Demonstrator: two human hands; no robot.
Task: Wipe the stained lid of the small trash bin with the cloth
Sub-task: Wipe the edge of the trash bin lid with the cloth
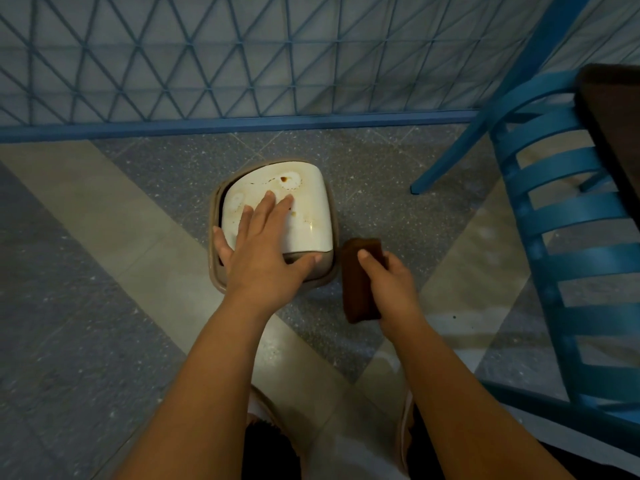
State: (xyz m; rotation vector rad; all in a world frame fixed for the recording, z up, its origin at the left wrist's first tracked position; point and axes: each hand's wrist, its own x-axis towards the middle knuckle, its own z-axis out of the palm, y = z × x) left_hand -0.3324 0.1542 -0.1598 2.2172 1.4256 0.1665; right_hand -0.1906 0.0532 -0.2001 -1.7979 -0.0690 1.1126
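**Head view: stained bin lid, steadying hand and cloth**

The floor (86,271) is speckled grey terrazzo crossed by pale beige diagonal bands. Behind it runs a blue lattice fence (173,57) on a blue base rail. Left of centre, the small trash bin (216,271) stands on the floor, its tan rim framing a white lid (311,209) that sits tilted, with a dark gap along its left edge. Brown rings and spots mark the lid's far and right parts. The left hand (259,251) lies flat on the lid, fingers straight and spread, the thumb reaching over the near edge. Just right of the bin, apart from it, the right hand (391,282) grips a folded brown cloth (358,278), fingers curled round its right side. Further right stands a blue slatted chair (561,209), cut off by the frame edge; a dark surface (613,116) above it is too dim to identify. The bin's body is hidden beneath its lid.
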